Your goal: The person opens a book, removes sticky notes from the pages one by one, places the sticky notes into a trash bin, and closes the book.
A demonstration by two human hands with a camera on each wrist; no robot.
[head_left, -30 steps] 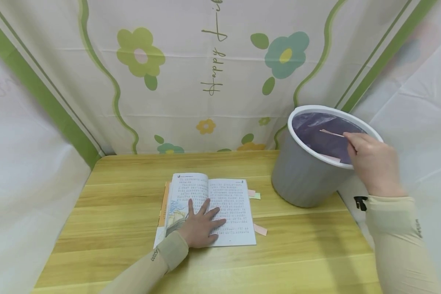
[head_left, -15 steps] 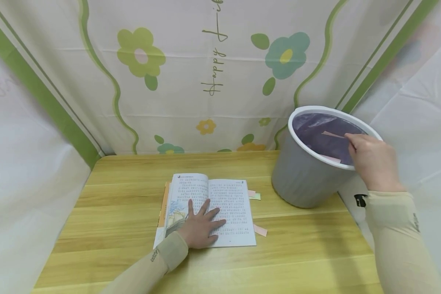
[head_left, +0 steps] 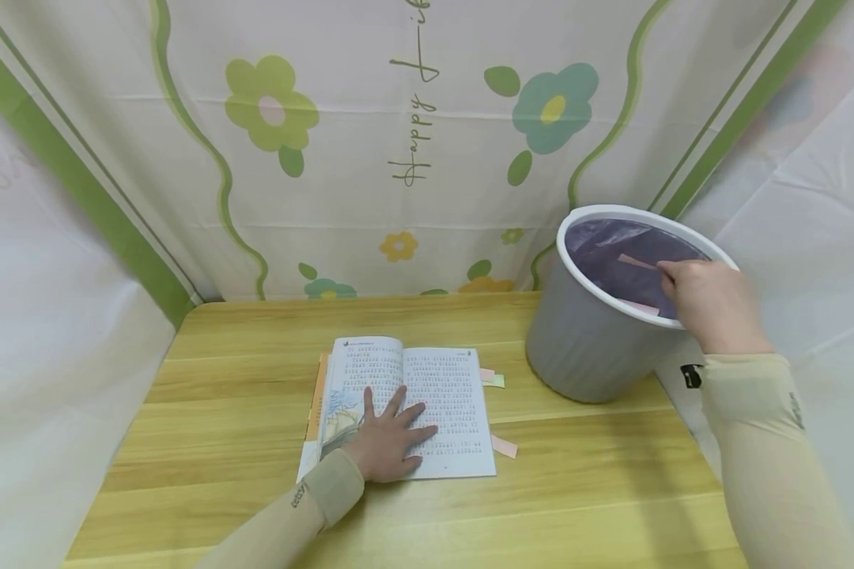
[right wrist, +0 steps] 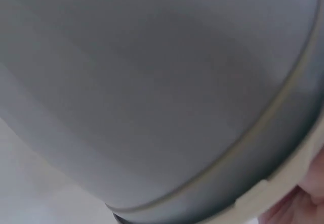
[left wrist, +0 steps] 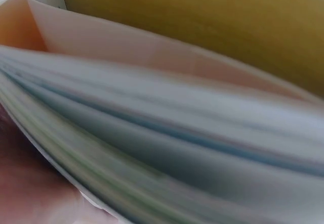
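**Pinched strip awaiting release at the bin**

The right hand point(head_left: 715, 304) is pinching a pink strip point(head_left: 637, 261) at one end, its free part pointing across the mouth of the bin point(head_left: 587, 348). Whether the strip is hanging above or below the rim, the views are not settling. A second strip point(head_left: 640, 307), also pink, is showing just inside the bin's near rim.

To the left of the bin, the left hand point(head_left: 387, 444) is resting on the open book point(head_left: 444, 379), fingers spread apart and gripping nothing. The book is lying on the bench point(head_left: 235, 427); a pink tab point(head_left: 504, 446) and, higher up, a pink-and-green pair point(head_left: 496, 380) are protruding from its bin-facing edge.

In my judgement, the step in hand is discarding the pinched strip. The next move is calling for parting thumb and finger inside the rim; adhesive, if present, could be causing cling.
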